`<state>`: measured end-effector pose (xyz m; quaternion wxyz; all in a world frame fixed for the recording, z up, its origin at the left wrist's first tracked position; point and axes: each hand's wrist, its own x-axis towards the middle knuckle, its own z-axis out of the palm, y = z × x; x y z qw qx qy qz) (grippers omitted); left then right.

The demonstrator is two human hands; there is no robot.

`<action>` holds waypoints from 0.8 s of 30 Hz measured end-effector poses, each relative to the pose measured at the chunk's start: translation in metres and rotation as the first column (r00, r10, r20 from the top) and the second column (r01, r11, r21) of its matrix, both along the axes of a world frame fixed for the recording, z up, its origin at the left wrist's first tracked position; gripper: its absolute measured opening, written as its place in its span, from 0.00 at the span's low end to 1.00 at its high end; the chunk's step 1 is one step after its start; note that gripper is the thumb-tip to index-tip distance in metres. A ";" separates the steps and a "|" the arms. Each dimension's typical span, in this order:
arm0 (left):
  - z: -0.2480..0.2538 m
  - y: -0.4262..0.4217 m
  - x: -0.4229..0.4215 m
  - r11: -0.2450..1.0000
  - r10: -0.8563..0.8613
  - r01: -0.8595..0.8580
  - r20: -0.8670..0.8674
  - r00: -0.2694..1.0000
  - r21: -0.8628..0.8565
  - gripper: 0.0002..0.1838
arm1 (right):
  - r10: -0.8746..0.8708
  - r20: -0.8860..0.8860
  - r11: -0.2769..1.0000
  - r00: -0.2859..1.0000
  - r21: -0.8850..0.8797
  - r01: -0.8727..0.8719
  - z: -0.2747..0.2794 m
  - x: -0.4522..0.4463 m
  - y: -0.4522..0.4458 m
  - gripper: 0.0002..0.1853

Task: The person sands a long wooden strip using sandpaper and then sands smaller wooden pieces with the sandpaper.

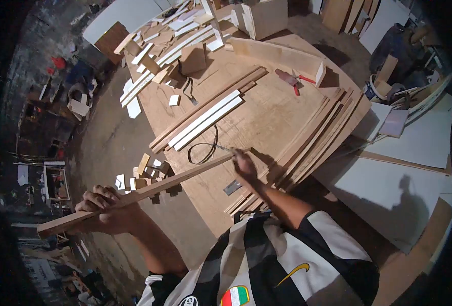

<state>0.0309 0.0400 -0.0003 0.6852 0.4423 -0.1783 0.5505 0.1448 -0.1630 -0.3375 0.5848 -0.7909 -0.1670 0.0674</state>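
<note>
A long wooden strip (170, 182) runs slantwise across the view, from low on the left to above the table. My left hand (102, 208) is closed around it near its lower left end, beyond the table's edge. My right hand (244, 165) is closed at its other end, over the tabletop (266, 122). A thin, pale piece pokes out beside the right fingers towards a black looped band (202, 153); I cannot make out what it is. Below the right hand lies a flat grey metal piece (232, 187).
White strips (205, 120) and brown strips (210, 104) lie across the table. More long strips (312, 137) are stacked along its right edge. Red-handled pliers (296, 86) lie at the far right. Wood blocks (147, 173) stand left of the table; white boards (384, 188) lie to the right.
</note>
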 end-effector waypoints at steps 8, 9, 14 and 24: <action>0.005 -0.005 0.005 0.997 0.036 -0.039 -0.058 0.998 -0.059 0.35 | -0.113 -0.060 0.992 0.992 0.058 0.116 -0.026 0.002 -0.004 0.20; 0.003 -0.004 0.006 0.998 0.041 -0.043 -0.035 0.999 -0.049 0.35 | -0.137 -0.078 0.989 0.987 -0.075 0.131 -0.023 0.004 -0.005 0.20; 0.005 -0.009 0.009 0.997 0.049 -0.050 -0.016 0.999 -0.053 0.35 | -0.044 -0.093 0.906 0.995 0.416 0.079 -0.013 -0.022 0.011 0.25; 0.003 -0.005 0.013 0.987 0.121 -0.122 -0.016 0.993 -0.101 0.35 | -0.097 0.001 0.973 0.995 0.210 0.095 -0.019 -0.009 0.011 0.22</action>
